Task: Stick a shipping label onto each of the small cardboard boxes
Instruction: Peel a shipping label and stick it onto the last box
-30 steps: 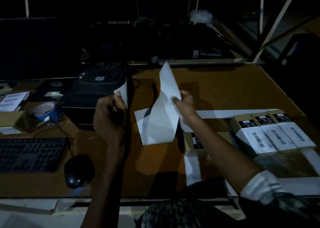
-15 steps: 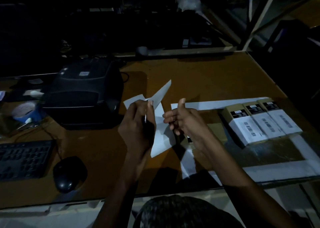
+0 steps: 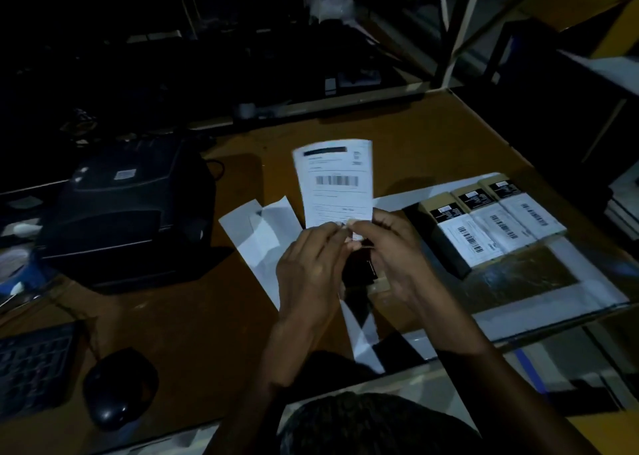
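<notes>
I pinch the shipping label (image 3: 337, 183) by its near edge with my left hand (image 3: 311, 268) and right hand (image 3: 397, 257), fingertips closed on it. It stands upright, long axis running away from me, barcode facing me, right of the label printer (image 3: 128, 212) and above an unlabelled box (image 3: 380, 283).

You are at a dimly lit packing and dispatch station, part office, part stockroom. On your brown worktop (image 3: 432, 133) sit a black label printer (image 3: 128, 209), a keyboard (image 3: 33, 368) and a mouse (image 3: 119, 387), and a row of small labelled boxes (image 3: 491, 219) lies to your right. Behind the worktop stands dark metal shelving (image 3: 460, 29).
</notes>
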Action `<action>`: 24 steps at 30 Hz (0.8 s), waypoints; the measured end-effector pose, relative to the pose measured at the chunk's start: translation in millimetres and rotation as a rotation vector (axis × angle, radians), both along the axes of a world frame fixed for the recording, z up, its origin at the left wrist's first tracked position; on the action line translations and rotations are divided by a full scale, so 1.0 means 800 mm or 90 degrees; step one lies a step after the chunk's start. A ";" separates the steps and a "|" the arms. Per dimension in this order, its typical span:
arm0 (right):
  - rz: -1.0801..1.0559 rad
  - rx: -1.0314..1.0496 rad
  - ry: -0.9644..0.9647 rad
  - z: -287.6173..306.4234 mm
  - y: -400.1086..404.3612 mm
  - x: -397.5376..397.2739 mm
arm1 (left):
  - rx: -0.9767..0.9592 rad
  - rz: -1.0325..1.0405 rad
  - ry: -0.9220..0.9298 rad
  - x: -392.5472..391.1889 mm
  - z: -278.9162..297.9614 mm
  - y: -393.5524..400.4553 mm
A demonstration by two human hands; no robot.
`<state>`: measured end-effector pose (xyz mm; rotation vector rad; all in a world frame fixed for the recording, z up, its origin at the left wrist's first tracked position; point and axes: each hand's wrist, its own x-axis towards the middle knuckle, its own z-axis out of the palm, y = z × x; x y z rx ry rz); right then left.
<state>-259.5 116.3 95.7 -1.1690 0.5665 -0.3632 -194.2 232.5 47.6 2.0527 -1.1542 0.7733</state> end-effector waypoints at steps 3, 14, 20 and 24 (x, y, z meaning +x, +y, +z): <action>-0.056 -0.002 0.001 -0.007 -0.009 -0.002 | 0.006 -0.014 0.016 0.010 0.005 0.004; 0.077 -0.328 0.131 -0.032 -0.043 -0.022 | -0.055 -0.093 0.120 0.027 0.050 -0.001; 0.235 -0.519 0.190 -0.037 -0.043 -0.047 | 0.152 -0.134 0.253 0.056 0.068 -0.033; 0.245 -0.520 0.219 -0.041 -0.055 -0.061 | 0.156 -0.219 0.340 0.063 0.079 -0.047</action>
